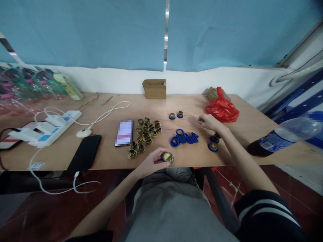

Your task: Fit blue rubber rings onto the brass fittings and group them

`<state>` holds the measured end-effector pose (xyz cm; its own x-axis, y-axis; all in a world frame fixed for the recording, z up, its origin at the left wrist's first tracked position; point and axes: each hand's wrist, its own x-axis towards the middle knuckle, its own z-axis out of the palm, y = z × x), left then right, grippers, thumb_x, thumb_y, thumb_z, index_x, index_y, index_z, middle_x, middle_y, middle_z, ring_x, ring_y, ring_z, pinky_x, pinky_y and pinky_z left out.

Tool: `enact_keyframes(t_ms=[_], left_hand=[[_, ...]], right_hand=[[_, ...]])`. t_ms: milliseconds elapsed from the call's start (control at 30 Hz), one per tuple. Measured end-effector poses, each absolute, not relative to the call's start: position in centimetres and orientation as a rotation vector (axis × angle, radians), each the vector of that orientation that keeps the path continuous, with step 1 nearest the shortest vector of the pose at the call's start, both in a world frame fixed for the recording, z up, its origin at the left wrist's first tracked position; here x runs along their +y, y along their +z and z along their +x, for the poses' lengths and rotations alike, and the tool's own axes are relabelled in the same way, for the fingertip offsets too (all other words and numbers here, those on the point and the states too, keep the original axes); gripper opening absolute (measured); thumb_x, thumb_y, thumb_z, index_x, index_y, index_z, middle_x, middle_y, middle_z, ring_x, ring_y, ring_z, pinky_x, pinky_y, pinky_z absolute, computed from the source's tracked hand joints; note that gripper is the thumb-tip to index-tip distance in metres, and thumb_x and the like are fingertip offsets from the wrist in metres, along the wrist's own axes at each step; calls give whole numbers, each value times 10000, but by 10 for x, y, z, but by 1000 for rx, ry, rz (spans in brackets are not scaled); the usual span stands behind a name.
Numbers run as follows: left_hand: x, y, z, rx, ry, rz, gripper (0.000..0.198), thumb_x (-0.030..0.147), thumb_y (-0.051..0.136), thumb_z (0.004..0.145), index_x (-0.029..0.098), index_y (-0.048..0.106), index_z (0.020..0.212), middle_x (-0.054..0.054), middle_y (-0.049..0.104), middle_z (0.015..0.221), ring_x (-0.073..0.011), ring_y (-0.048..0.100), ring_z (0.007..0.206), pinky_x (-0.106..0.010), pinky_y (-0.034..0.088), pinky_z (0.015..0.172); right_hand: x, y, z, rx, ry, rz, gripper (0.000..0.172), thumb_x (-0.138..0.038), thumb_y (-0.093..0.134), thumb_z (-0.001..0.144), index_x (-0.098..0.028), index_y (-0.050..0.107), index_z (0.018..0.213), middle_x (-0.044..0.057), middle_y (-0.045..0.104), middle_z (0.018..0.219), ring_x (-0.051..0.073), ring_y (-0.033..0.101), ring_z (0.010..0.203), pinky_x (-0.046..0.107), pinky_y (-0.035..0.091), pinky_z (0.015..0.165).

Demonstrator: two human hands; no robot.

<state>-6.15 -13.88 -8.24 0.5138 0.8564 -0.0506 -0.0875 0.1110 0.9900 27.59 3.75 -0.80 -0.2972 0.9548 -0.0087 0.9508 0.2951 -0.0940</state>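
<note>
Near the table's front edge, my left hand [154, 162] is closed around a round brass fitting [168, 157] with a blue ring on it. My right hand [208, 121] is over the table at the right, its fingers drawn together; whatever may be between them is hidden. In the middle lies a pile of blue rings [186, 137], between my two hands. Several bare brass fittings [146, 131] stand grouped left of the rings. Two ringed fittings [180, 114] sit behind the pile. More ringed fittings [213, 147] lie under my right forearm, partly covered by it.
A red plastic bag [222, 109] sits just beyond my right hand. At the back stands a cardboard box [155, 90]. A cola bottle [280, 137] lies tilted at the right. Leftward are a lit phone [124, 133], a dark phone [84, 153] and a cabled power strip [57, 129].
</note>
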Motion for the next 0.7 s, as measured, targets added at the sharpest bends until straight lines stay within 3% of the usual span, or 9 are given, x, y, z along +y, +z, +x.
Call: enact_keyframes(t_ms=[267,467,700], left_hand=[[-139,-82,-62,780,801,1291,414,278,804,811,184,618,1169,-79,696,1139,-223,671,1057,-411,495,1004],[-139,-84,-62,768,810,1290,405,272,796,818,184,618,1171,-81,686,1150,-223,665,1068,-411,495,1004],[-138,-84,-62,778,796,1293,415,268,795,820,178,610,1180,-76,684,1150,-213,659,1070,-381,481,1002]], right_hand=[[37,-9,275,-2495,115,-1826,317,-66,567,817,-146,775,1043,131,788,1009,253,710,895,274,465,758],[39,-12,276,-2521,119,-1800,251,-86,573,810,-152,786,925,117,789,945,241,700,841,273,454,724],[41,-17,279,-2512,104,-1741,336,-56,574,757,-157,766,1014,87,775,917,199,675,810,245,418,682]])
